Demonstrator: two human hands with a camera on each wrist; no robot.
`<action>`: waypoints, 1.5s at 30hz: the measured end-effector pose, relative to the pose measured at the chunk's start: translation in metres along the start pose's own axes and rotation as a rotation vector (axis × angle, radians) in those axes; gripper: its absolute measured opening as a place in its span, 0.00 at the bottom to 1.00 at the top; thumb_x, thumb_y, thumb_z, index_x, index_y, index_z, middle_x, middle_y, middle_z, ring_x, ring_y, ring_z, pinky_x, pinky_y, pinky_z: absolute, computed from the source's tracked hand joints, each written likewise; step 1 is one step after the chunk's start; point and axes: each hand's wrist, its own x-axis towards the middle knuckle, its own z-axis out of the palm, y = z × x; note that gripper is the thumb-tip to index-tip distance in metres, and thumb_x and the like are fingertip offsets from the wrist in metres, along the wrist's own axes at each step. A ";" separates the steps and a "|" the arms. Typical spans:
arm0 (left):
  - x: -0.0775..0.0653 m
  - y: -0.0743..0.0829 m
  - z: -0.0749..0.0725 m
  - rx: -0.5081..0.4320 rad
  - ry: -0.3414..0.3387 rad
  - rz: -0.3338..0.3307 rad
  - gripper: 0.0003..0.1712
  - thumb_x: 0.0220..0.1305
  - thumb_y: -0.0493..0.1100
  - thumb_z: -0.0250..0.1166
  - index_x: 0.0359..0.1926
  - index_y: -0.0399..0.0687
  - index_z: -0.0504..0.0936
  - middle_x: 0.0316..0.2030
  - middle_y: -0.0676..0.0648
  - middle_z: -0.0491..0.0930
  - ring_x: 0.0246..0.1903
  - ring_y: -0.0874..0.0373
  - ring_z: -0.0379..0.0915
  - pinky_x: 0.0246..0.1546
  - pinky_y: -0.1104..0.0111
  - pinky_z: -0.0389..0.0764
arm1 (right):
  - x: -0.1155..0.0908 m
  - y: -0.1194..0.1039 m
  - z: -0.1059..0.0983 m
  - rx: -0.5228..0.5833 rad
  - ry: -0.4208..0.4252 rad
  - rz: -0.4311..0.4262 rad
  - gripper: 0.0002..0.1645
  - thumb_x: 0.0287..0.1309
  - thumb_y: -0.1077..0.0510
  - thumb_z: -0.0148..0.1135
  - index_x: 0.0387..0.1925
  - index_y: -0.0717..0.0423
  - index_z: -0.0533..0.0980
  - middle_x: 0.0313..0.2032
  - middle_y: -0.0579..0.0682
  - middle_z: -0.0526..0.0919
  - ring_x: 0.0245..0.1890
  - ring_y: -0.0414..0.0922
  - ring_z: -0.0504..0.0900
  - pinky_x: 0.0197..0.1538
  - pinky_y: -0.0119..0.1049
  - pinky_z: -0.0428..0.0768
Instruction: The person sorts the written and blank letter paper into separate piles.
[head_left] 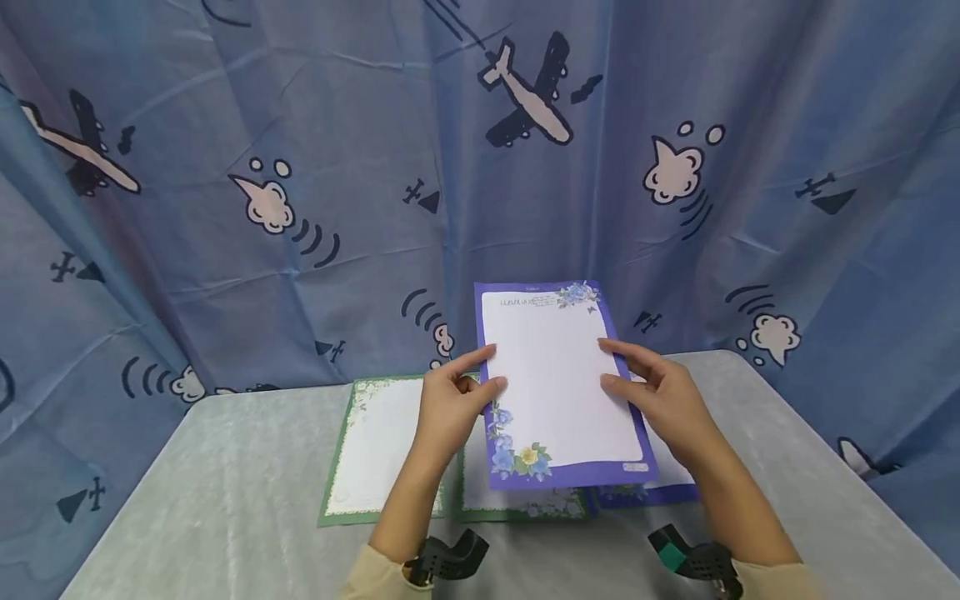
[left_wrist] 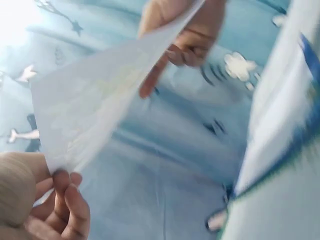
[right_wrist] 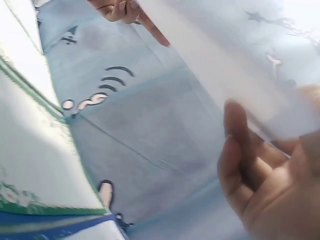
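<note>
A sheet of paper (head_left: 558, 375) with a purple border and blue flowers is held up above the table, facing the head camera. My left hand (head_left: 459, 400) pinches its left edge between thumb and fingers. On the opposite edge, my right hand (head_left: 663, 396) pinches it the same way. In the left wrist view the pale back of the sheet (left_wrist: 92, 100) shows, slightly bent, with the left hand (left_wrist: 60, 200) at its edge. The right wrist view has the right hand (right_wrist: 270, 185) gripping the other side.
On the grey-covered table (head_left: 240, 475) lie a green-bordered sheet (head_left: 382, 442), a second green-bordered sheet (head_left: 476, 475) partly covered by the raised paper, and a purple-bordered sheet (head_left: 675, 475) behind my right hand. A blue curtain (head_left: 360, 167) with airplanes hangs behind the table.
</note>
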 end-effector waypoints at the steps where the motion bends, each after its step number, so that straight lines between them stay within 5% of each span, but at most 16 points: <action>1: 0.001 0.004 0.005 -0.020 0.014 0.001 0.25 0.61 0.37 0.72 0.60 0.50 0.83 0.13 0.53 0.72 0.15 0.64 0.62 0.19 0.74 0.65 | -0.001 -0.002 -0.005 -0.002 0.005 0.000 0.33 0.70 0.52 0.61 0.72 0.56 0.68 0.74 0.60 0.66 0.48 0.25 0.78 0.44 0.24 0.84; 5: 0.007 0.017 0.027 -0.103 0.033 0.001 0.25 0.62 0.38 0.72 0.60 0.51 0.83 0.17 0.45 0.75 0.17 0.64 0.66 0.22 0.74 0.70 | -0.005 -0.007 -0.023 -0.038 0.048 0.000 0.33 0.71 0.51 0.60 0.74 0.54 0.66 0.76 0.61 0.63 0.45 0.25 0.80 0.42 0.25 0.85; 9: 0.009 0.024 0.048 -0.209 -0.020 -0.041 0.24 0.66 0.39 0.67 0.64 0.51 0.81 0.46 0.41 0.86 0.27 0.66 0.76 0.30 0.75 0.79 | -0.008 -0.005 -0.038 -0.101 0.123 0.003 0.33 0.72 0.52 0.59 0.74 0.54 0.66 0.76 0.62 0.62 0.51 0.38 0.85 0.43 0.21 0.82; 12: 0.007 0.025 0.060 -0.276 -0.083 -0.095 0.25 0.69 0.37 0.63 0.66 0.52 0.78 0.66 0.46 0.76 0.34 0.66 0.79 0.38 0.73 0.81 | -0.009 -0.002 -0.046 -0.140 0.172 0.017 0.32 0.72 0.53 0.59 0.73 0.54 0.67 0.75 0.61 0.63 0.65 0.55 0.78 0.47 0.16 0.78; 14: 0.006 0.024 0.066 -0.293 -0.108 -0.112 0.26 0.70 0.35 0.62 0.67 0.52 0.77 0.69 0.47 0.73 0.35 0.66 0.77 0.41 0.72 0.80 | -0.009 -0.001 -0.050 -0.153 0.199 0.016 0.31 0.72 0.53 0.59 0.73 0.54 0.68 0.75 0.60 0.64 0.71 0.62 0.69 0.50 0.14 0.75; 17: 0.006 0.022 0.073 -0.311 -0.120 -0.133 0.27 0.70 0.35 0.61 0.67 0.54 0.77 0.70 0.49 0.71 0.35 0.66 0.76 0.42 0.72 0.79 | -0.007 -0.001 -0.055 -0.146 0.208 0.010 0.32 0.71 0.53 0.59 0.73 0.52 0.68 0.75 0.59 0.64 0.72 0.63 0.67 0.51 0.15 0.74; 19: 0.006 0.020 0.076 -0.308 -0.116 -0.132 0.27 0.69 0.34 0.61 0.67 0.54 0.77 0.67 0.49 0.73 0.30 0.66 0.72 0.38 0.73 0.76 | -0.007 -0.001 -0.058 -0.143 0.203 0.018 0.32 0.72 0.52 0.59 0.73 0.51 0.67 0.76 0.60 0.63 0.71 0.63 0.69 0.50 0.15 0.76; 22: 0.003 0.018 0.082 -0.272 -0.107 -0.124 0.27 0.68 0.33 0.61 0.67 0.53 0.77 0.46 0.49 0.80 0.20 0.64 0.63 0.26 0.74 0.69 | -0.008 0.000 -0.063 -0.153 0.193 0.050 0.32 0.72 0.51 0.58 0.74 0.50 0.67 0.76 0.62 0.61 0.69 0.65 0.69 0.46 0.14 0.77; 26: 0.000 0.013 0.089 -0.185 -0.099 -0.112 0.28 0.67 0.33 0.62 0.66 0.54 0.78 0.17 0.53 0.64 0.14 0.61 0.51 0.16 0.73 0.59 | -0.011 0.005 -0.066 -0.187 0.202 0.078 0.32 0.71 0.52 0.59 0.74 0.51 0.67 0.75 0.63 0.62 0.67 0.64 0.72 0.43 0.14 0.78; 29: 0.000 0.008 0.093 -0.121 -0.101 -0.108 0.28 0.67 0.34 0.61 0.67 0.56 0.77 0.11 0.54 0.56 0.12 0.61 0.49 0.14 0.73 0.56 | -0.012 0.011 -0.066 -0.236 0.218 0.064 0.32 0.70 0.55 0.61 0.73 0.53 0.68 0.73 0.65 0.66 0.54 0.46 0.83 0.40 0.16 0.79; 32: 0.000 0.005 0.096 -0.065 -0.087 -0.100 0.29 0.67 0.33 0.61 0.67 0.55 0.77 0.10 0.55 0.54 0.10 0.61 0.48 0.13 0.72 0.55 | -0.010 0.015 -0.064 -0.270 0.219 0.029 0.33 0.68 0.58 0.62 0.72 0.55 0.68 0.70 0.69 0.68 0.38 0.31 0.82 0.34 0.20 0.80; 35: 0.001 0.002 0.099 -0.008 -0.065 -0.097 0.29 0.66 0.33 0.61 0.67 0.52 0.77 0.10 0.54 0.54 0.10 0.62 0.48 0.12 0.74 0.56 | -0.009 0.017 -0.063 -0.264 0.209 0.013 0.33 0.67 0.60 0.62 0.72 0.55 0.68 0.69 0.71 0.69 0.28 0.31 0.81 0.27 0.29 0.81; 38: 0.001 -0.001 0.104 0.032 -0.049 -0.092 0.29 0.65 0.34 0.63 0.67 0.49 0.77 0.22 0.50 0.73 0.11 0.63 0.49 0.13 0.75 0.58 | -0.009 0.019 -0.062 -0.280 0.215 0.027 0.33 0.68 0.59 0.62 0.72 0.54 0.68 0.69 0.70 0.70 0.24 0.34 0.81 0.24 0.31 0.79; 40: 0.001 -0.003 0.108 0.046 -0.045 -0.091 0.29 0.64 0.34 0.64 0.67 0.47 0.77 0.41 0.45 0.83 0.12 0.64 0.51 0.13 0.76 0.60 | -0.009 0.020 -0.062 -0.304 0.218 0.047 0.32 0.68 0.58 0.61 0.72 0.54 0.68 0.69 0.70 0.70 0.24 0.36 0.81 0.24 0.31 0.79; 42: 0.000 -0.004 0.111 0.053 -0.041 -0.092 0.29 0.64 0.33 0.63 0.67 0.45 0.76 0.61 0.41 0.78 0.12 0.64 0.52 0.14 0.76 0.61 | -0.009 0.022 -0.062 -0.337 0.218 0.065 0.32 0.68 0.58 0.61 0.72 0.54 0.69 0.68 0.70 0.71 0.25 0.39 0.81 0.23 0.32 0.77; 45: -0.002 -0.008 0.116 0.075 -0.039 -0.092 0.29 0.64 0.33 0.63 0.67 0.43 0.77 0.65 0.41 0.76 0.12 0.65 0.53 0.14 0.76 0.62 | -0.009 0.025 -0.061 -0.411 0.217 0.075 0.31 0.67 0.59 0.61 0.71 0.56 0.70 0.67 0.71 0.71 0.34 0.50 0.85 0.32 0.37 0.84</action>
